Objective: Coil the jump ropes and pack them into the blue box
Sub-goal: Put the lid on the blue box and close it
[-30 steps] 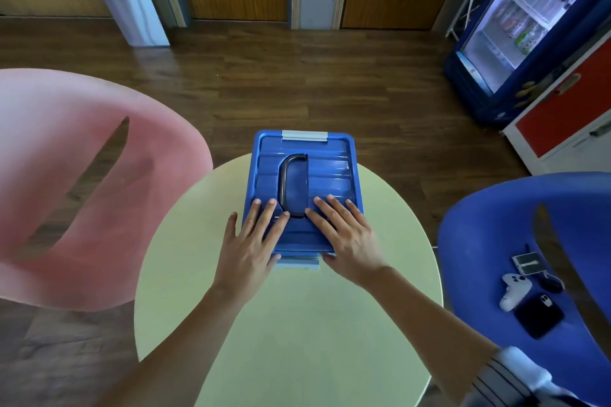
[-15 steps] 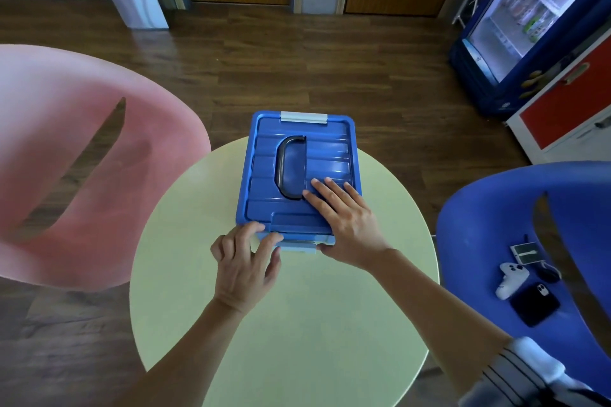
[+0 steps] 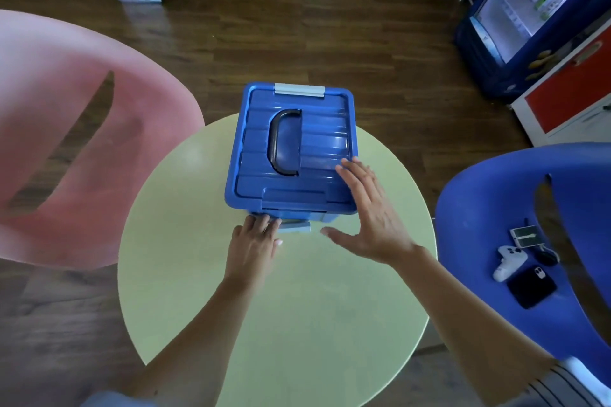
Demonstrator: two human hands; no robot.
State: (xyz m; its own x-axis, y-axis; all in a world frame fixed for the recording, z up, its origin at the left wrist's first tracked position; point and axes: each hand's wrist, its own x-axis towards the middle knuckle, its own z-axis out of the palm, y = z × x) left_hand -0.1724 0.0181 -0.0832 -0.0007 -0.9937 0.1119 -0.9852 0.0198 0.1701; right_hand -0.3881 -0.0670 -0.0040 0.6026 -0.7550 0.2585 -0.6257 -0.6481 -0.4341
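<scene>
Looking down through the head camera, I see the blue box (image 3: 325, 216) at the 12 o'clock side of the round counter (image 3: 297, 324), its lid (image 3: 330, 142) on and the black handle (image 3: 281, 142) lying flat. My left hand (image 3: 253, 248) reaches the grey latch (image 3: 296, 226) on the box's 6 o'clock face, fingertips touching it; I cannot tell whether they pinch it. My right hand (image 3: 373, 218) is spread, fingers straight over the lid's 4 o'clock corner. A pink chair (image 3: 66, 142) stands at 9 o'clock, a blue chair (image 3: 479, 208) at 3 o'clock.
</scene>
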